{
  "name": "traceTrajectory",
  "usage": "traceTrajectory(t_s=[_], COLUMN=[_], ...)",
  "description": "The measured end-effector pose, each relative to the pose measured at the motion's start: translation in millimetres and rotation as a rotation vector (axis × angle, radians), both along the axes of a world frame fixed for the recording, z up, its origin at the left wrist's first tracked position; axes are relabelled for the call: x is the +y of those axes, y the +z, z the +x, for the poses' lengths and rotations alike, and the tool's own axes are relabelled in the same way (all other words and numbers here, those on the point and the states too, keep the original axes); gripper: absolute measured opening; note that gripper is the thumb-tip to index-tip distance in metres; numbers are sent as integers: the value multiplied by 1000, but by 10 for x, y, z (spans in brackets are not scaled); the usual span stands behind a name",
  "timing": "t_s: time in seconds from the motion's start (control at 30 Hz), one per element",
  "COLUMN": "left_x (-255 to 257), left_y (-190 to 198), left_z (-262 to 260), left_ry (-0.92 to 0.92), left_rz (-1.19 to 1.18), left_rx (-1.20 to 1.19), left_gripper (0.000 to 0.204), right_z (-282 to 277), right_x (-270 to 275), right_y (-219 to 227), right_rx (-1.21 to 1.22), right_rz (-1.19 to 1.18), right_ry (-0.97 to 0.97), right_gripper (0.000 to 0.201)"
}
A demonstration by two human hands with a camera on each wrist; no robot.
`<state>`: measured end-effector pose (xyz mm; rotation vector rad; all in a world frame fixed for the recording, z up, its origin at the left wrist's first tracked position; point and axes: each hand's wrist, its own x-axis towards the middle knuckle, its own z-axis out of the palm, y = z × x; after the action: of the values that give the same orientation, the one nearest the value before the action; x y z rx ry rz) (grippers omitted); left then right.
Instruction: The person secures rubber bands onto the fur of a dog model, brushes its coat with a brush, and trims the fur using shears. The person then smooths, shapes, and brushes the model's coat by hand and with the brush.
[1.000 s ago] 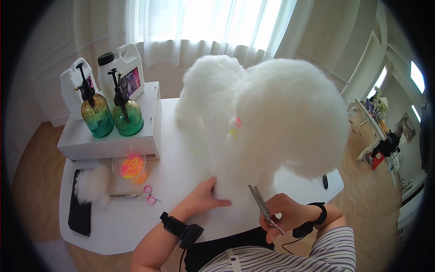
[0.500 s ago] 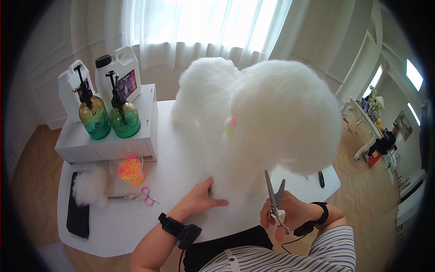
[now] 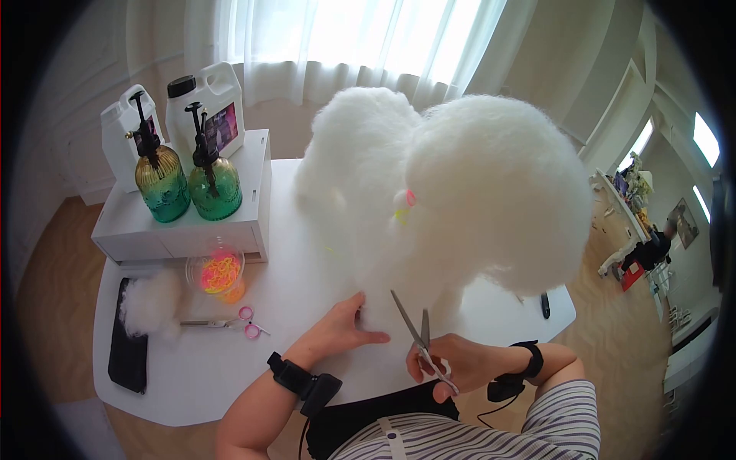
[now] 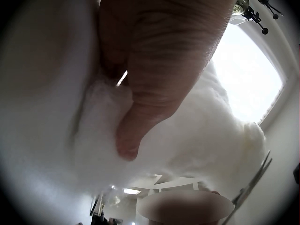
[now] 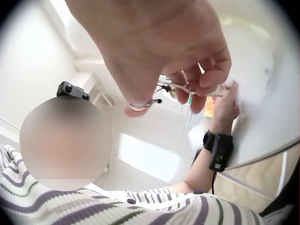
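A large white fluffy figure (image 3: 491,192), shaped like a poodle with a big round head, stands on the white table. A pink and a yellow-green band sit in its fur. My left hand (image 3: 337,330) holds the low front fur near the tabletop, thumb lying across it; in the left wrist view the thumb (image 4: 145,93) rests on the fluff, other fingers partly hidden. In my right hand (image 3: 452,360) are silver scissors (image 3: 414,330), thumb and fingers at the handle rings. Their blades are spread, pointing up and left at the lower fur, right of my left hand.
Left on the table are a clear cup (image 3: 218,276) of neon bands, pink-handled scissors (image 3: 230,323), a fluff tuft (image 3: 149,303) and a black pouch (image 3: 128,353). Behind, a white drawer unit (image 3: 184,238) bears two green spray bottles (image 3: 216,188) and white jugs. A small black object (image 3: 545,305) lies right.
The scissor blades went from nearly closed to spread apart. My right hand then moved left, bringing the blades closer to my left hand. The left hand keeps its place on the fur.
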<state>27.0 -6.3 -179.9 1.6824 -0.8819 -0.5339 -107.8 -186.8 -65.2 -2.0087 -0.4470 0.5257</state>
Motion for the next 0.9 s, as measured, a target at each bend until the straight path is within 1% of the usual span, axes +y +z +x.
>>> traceTrajectory(t_s=[0.07,0.1,0.13,0.17,0.2,0.23,0.27,0.3,0.33,0.37,0.4,0.43,0.47,0.5,0.53,0.6,0.63,0.7,0.73,0.8,0.83,0.9], left_x=[3,-4,16,56,78,67,47,40,51,63,74,55,13,-1,11,52,60,70,76,84,92,115], left_y=[-14,-4,137,322,423,374,295,245,253,280,288,205,65,63,74,163,191,219,212,216,248,337], left_z=[-12,-6,-12,-31,-53,-56,-46,-46,-47,-39,-37,-31,-14,-16,-20,-18,-16,-6,5,29,22,-8], left_ry=[-3,-13,-6,-36,-68,-64,-67,-69,-65,-57,-49,-45,-32,-19,-15,-46,-43,-86,-85,-96,-97,-142], left_rz=[-19,-38,-38,29,95,96,4,-89,-90,-45,1,0,-54,-107,-108,-61,-61,-86,-86,107,107,-70], left_rx=[3,-2,4,64,124,130,135,139,146,102,59,64,42,20,25,50,56,73,76,65,65,419], left_gripper=[57,56,56,56,57,57,55,54,54,52,51,51,49,48,48,47,47,46,46,42,42,38], right_z=[16,30,45,62,86,121,157,210,283,336,371,400,419,442,447,430,443,488,511,561,603,709], right_x=[62,102,142,179,214,247,262,260,253,252,265,280,290,267,282,357,372,396,419,461,463,459], right_y=[-89,-101,-106,-115,-129,-140,-139,-99,-30,20,44,64,69,31,-26,-144,-154,-158,-143,-87,-72,-35], right_rx=[139,146,151,157,164,218,272,278,366,454,460,469,478,504,510,504,511,598,601,561,562,461], right_rz=[41,41,38,34,34,128,221,221,179,137,135,171,207,168,165,380,380,424,424,363,363,396], right_ry=[27,34,76,118,123,83,43,47,4,-41,-37,-85,-134,-69,-66,30,31,113,114,97,96,3], right_gripper=[26,26,23,21,21,21,22,22,13,8,8,9,11,19,19,48,48,70,70,65,65,60])
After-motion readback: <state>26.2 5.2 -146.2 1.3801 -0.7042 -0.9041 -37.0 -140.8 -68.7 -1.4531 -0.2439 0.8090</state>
